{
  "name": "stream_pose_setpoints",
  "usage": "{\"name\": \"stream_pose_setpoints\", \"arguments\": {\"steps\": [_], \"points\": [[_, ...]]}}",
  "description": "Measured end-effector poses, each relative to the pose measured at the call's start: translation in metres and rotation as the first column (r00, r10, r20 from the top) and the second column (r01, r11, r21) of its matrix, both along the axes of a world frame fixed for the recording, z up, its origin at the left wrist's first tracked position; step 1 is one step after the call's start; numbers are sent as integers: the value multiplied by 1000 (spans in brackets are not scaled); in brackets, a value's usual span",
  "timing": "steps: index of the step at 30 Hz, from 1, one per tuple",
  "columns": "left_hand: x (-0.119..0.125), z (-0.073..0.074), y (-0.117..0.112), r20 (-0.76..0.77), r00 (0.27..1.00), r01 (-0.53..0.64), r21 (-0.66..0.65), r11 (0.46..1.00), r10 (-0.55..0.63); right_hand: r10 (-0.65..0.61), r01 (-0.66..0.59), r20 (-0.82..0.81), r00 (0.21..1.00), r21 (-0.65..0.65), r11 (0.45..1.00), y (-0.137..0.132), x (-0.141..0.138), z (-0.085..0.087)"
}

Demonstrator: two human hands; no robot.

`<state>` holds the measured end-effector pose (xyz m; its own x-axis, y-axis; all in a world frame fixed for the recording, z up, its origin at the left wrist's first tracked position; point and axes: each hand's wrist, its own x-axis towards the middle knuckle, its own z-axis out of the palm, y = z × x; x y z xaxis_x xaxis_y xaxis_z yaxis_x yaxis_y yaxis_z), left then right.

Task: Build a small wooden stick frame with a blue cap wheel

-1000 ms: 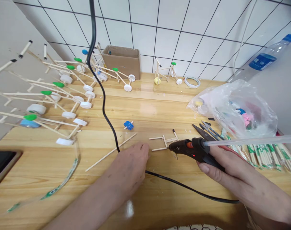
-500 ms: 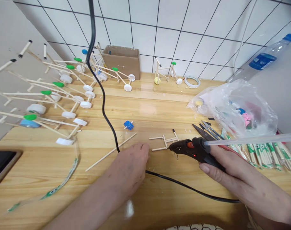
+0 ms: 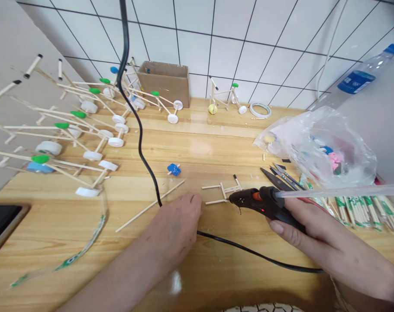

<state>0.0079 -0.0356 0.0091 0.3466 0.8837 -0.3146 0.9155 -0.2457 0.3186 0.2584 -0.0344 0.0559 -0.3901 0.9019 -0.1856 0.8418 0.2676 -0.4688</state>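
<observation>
Two hands rest low on the table [image 3: 197, 138]. Right hand [image 3: 314, 242] grips the glue gun [image 3: 265, 203], tip touching the little stick frame [image 3: 221, 193] at its 9 o'clock. Left hand [image 3: 177, 221] lies palm down, fingers curled; I cannot tell its hold. Frame sits at its 2 o'clock.

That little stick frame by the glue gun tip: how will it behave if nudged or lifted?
The stick frame looks very light, thin sticks, so the glue gun nozzle would probably shove it across the glossy table. Its joints look small, likely fragile. It lies flat, so rolling seems unlikely.
</observation>
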Motion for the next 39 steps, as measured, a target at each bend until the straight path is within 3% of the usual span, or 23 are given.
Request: {"name": "stream_pose_setpoints", "arguments": {"steps": [15,32,39], "points": [[2,4,2,-34,999,-13,-51,999,11,-14,13,-46,999,-14,1000,-1,2,-3],[2,2,2,-12,1000,-8,-21,1000,8,-4,0,-102,995,-41,999,5,-7,3],[2,4,2,-13,1000,-10,-28,1000,9,-2,1,-60,998,-23,1000,3,-6,-1]]}}
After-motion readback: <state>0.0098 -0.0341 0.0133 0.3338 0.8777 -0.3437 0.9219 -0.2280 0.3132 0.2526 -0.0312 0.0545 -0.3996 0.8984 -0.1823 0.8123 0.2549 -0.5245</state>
